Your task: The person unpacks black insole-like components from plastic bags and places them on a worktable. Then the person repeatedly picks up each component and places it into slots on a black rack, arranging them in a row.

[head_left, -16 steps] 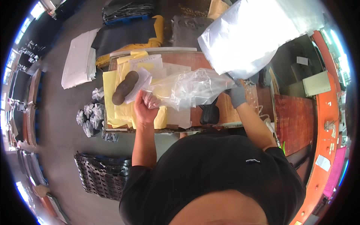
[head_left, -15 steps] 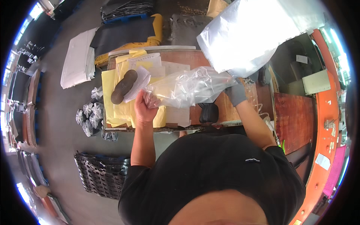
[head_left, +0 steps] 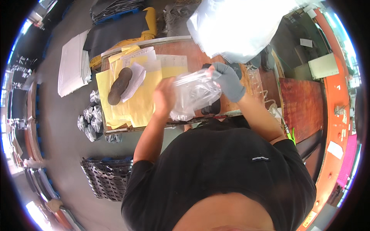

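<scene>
A: Far left?
B: Plastic-wrapped bundles (head_left: 89,122) on the floor, beside the table's left end. Perforated black sheets (head_left: 106,179) lie nearer the wearer.

A: Next, on the table?
B: Wooden table (head_left: 175,48), reddish-brown. Yellow sheets (head_left: 148,82) spread over its left part, with a dark brown shoe sole (head_left: 120,86) set slantwise on top, a white paper slip (head_left: 134,81) against its right side.

A: Left hand?
B: Bare left hand (head_left: 163,96), slightly blurred, fingers curled closed on the left edge of a clear plastic bag (head_left: 194,94).

A: Where's the bag exactly?
B: Between both hands, above the table's near edge, crumpled and glinting. Black stack (head_left: 211,107) partly hidden behind it.

A: Right hand?
B: Right hand (head_left: 229,81) in a grey glove, pinching the bag's upper right edge, thumb tip bare. Cannot tell how every finger sits.

A: Beyond that?
B: Translucent plastic sheeting (head_left: 235,32), bright with glare, just above the glove. Farther right, a red-brown board (head_left: 302,104), then an orange beam (head_left: 337,98).
</scene>
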Tool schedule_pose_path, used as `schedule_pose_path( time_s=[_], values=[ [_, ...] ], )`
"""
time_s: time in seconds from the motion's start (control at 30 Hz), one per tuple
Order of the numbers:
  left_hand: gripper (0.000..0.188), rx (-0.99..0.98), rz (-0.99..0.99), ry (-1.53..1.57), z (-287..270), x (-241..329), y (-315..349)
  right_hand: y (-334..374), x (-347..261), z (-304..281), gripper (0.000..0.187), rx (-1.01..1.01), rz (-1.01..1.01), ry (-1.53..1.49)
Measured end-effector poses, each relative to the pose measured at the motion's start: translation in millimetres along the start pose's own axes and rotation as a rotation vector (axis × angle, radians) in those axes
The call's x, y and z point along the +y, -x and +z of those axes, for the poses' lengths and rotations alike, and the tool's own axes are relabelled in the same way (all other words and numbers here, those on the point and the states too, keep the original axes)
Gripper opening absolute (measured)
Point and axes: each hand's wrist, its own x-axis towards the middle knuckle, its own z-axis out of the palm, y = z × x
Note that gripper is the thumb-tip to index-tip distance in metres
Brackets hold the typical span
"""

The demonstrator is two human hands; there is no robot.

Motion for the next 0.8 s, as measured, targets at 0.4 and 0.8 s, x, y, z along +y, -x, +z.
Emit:
schedule_pose_path(
  time_s=[0.4,0.8],
  values=[
    [0.009,-0.303,-0.146,0.293,-24.3,26.1,41.4,24.3,18.6,-61.8,0.011,0.439,-0.456,0.541],
    [0.017,-0.117,-0.863,1.240,-14.0,-10.9,32.2,85.7,29.1,-69.8,0.032,-0.050,0.038,1.007]
  ],
)
